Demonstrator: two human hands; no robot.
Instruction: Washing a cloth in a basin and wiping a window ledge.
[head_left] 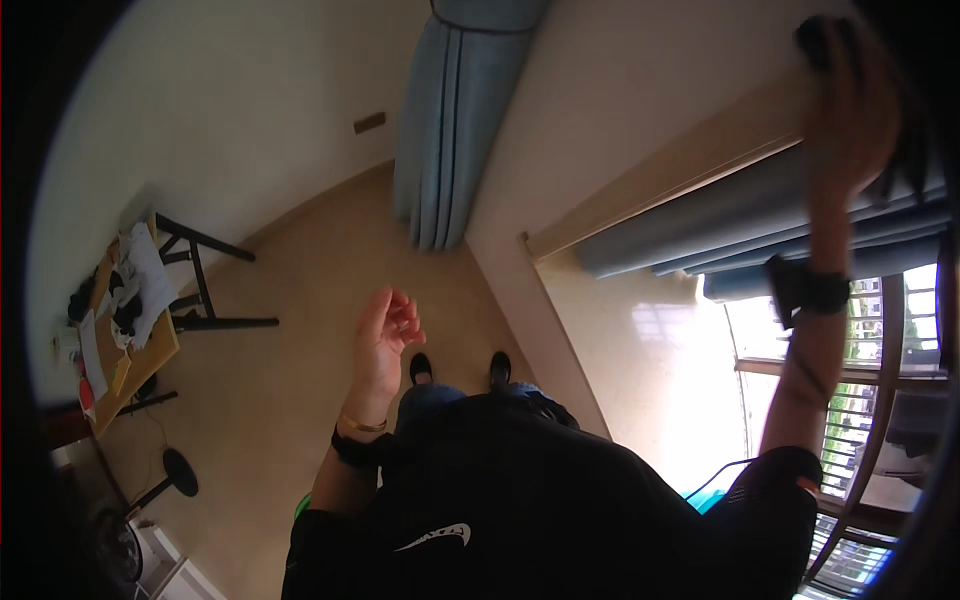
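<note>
My left hand (385, 335) hovers in front of my body with its fingers loosely curled and apart, holding nothing. A gold bracelet (363, 424) and a black band circle that wrist. My right arm reaches up to the far right, and my right hand (852, 135) is bent around a dark object (820, 45) whose kind is lost in shadow. A black strap with a small box (808, 288) sits on the right wrist. Below that hand hangs a blue-grey curtain (690, 225), gathered in folds along the window opening.
Another blue curtain (440, 130) hangs in the corner ahead. To the left stands a folding table (165, 345) with papers and cloth on it, its black legs jutting out. A fan (115, 545) is at lower left. A bright ledge (640, 350) borders the barred window (850, 430).
</note>
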